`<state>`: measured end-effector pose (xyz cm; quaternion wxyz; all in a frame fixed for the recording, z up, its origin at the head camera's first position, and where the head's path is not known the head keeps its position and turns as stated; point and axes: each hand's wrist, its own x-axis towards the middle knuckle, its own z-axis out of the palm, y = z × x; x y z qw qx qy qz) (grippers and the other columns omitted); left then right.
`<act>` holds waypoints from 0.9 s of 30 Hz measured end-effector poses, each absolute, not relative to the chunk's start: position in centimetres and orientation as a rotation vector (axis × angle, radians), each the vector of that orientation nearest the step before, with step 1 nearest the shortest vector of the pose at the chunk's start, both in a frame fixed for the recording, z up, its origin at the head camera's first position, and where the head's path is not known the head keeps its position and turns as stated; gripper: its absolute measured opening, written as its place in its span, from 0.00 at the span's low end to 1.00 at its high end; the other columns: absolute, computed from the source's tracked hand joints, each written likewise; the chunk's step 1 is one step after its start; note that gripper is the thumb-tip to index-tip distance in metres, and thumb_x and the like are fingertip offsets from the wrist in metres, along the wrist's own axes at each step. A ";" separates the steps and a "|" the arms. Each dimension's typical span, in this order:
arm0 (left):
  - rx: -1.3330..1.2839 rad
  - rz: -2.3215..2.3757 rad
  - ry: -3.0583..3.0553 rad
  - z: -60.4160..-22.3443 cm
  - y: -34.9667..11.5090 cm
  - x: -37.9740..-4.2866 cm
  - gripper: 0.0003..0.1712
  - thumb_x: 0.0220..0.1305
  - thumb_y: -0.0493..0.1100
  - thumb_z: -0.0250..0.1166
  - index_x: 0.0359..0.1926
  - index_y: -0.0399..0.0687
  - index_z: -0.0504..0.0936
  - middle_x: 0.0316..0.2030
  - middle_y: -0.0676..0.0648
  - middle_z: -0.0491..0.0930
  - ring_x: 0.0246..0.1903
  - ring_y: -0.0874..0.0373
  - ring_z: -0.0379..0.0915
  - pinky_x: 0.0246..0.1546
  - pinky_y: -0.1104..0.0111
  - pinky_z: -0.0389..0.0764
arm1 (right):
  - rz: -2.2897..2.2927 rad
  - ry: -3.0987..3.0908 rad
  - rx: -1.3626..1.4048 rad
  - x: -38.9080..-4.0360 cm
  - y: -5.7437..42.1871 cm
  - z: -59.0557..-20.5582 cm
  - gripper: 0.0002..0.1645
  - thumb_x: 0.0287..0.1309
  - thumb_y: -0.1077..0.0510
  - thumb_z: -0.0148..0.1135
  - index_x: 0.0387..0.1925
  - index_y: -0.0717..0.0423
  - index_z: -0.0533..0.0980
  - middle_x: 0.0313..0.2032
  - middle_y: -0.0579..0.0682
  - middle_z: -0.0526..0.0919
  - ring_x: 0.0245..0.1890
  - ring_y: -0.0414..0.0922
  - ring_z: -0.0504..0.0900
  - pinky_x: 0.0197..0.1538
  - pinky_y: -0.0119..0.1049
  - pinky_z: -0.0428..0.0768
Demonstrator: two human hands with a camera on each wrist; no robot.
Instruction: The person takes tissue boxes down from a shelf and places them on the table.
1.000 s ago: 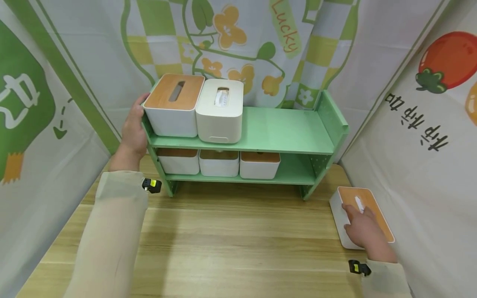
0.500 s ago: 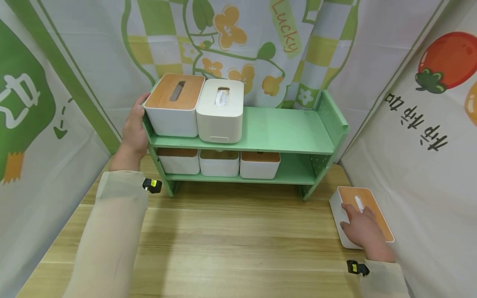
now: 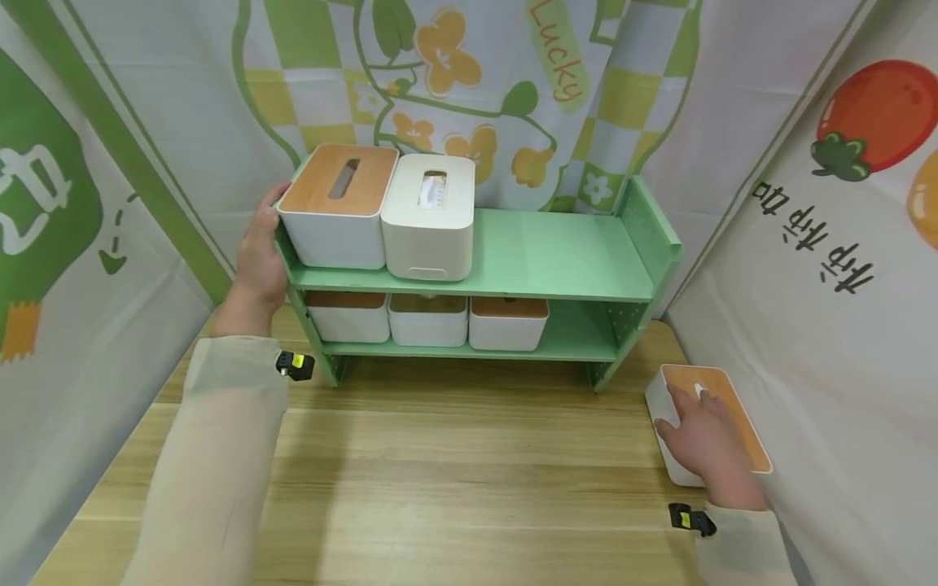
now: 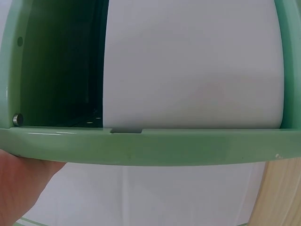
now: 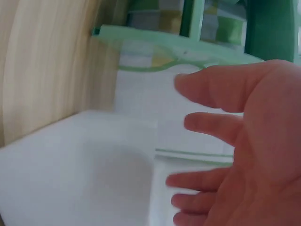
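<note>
Wood-grain counter (image 3: 454, 472), walled on three sides by printed cloth with flowers, checks and a tomato.

Green two-tier shelf (image 3: 564, 260) stands at 12 o'clock. Top tier, left end: a white tissue box with wooden lid (image 3: 335, 207), slot running front to back, and just beside it on the right a cream tissue box (image 3: 428, 218) with tissue showing in its slot. Lower tier: three low white boxes (image 3: 428, 319) in a row, brown tops; contents not visible.

Left hand (image 3: 260, 248) at 10 o'clock, palm against the shelf's left end by the wooden-lidded box, fingers curled round the back edge; grip holding the shelf side. Left wrist view shows only the green rail and the white box wall.

Second wooden-lidded tissue box (image 3: 733, 423) lies on the counter at 4 o'clock, against the right cloth wall, long axis running roughly 11 to 5. Right hand (image 3: 703, 439) lies over its near left part, fingers spread wide and nearly straight on the lid, thumb down the white left side; box under the palm, not lifted.
</note>
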<state>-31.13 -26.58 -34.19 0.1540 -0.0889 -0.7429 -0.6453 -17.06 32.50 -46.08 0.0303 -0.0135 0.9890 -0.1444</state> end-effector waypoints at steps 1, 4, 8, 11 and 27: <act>-0.256 -1.856 -2.125 -34.2 -26.6 -31.1 0.34 0.76 0.60 0.29 0.78 0.64 0.53 0.76 0.51 0.51 0.69 0.55 0.47 0.67 0.61 0.49 | -0.470 3.056 -0.048 -17.1 32.2 -45.9 0.38 0.67 0.53 0.57 0.69 0.74 0.60 0.63 0.80 0.62 0.66 0.77 0.51 0.64 0.67 0.53; -0.253 -1.859 -2.122 -34.2 -26.7 -31.0 0.33 0.76 0.60 0.29 0.78 0.64 0.54 0.75 0.51 0.51 0.69 0.55 0.48 0.67 0.62 0.49 | -0.517 3.085 -0.079 -17.2 30.8 -45.3 0.37 0.68 0.54 0.56 0.69 0.73 0.60 0.65 0.77 0.61 0.65 0.73 0.58 0.61 0.66 0.61; -0.253 -1.851 -2.123 -34.2 -26.7 -30.9 0.33 0.76 0.60 0.29 0.78 0.65 0.55 0.75 0.51 0.52 0.69 0.55 0.48 0.66 0.62 0.50 | -0.562 3.175 -0.181 -17.1 28.5 -44.1 0.34 0.68 0.55 0.56 0.68 0.73 0.63 0.65 0.73 0.65 0.63 0.71 0.65 0.59 0.64 0.67; -0.247 -1.851 -2.127 -34.2 -26.7 -30.9 0.33 0.76 0.60 0.29 0.78 0.67 0.55 0.75 0.51 0.53 0.68 0.55 0.48 0.66 0.62 0.50 | -0.606 3.258 -0.327 -17.2 26.8 -43.3 0.33 0.69 0.55 0.57 0.67 0.71 0.65 0.65 0.71 0.67 0.64 0.68 0.66 0.61 0.63 0.66; -0.211 -1.853 -2.134 -34.0 -26.5 -31.0 0.33 0.76 0.60 0.28 0.78 0.66 0.54 0.75 0.52 0.52 0.68 0.54 0.49 0.66 0.60 0.51 | -0.755 3.418 -1.081 -20.9 17.9 -37.6 0.45 0.65 0.47 0.62 0.72 0.69 0.59 0.73 0.61 0.58 0.73 0.54 0.54 0.71 0.50 0.54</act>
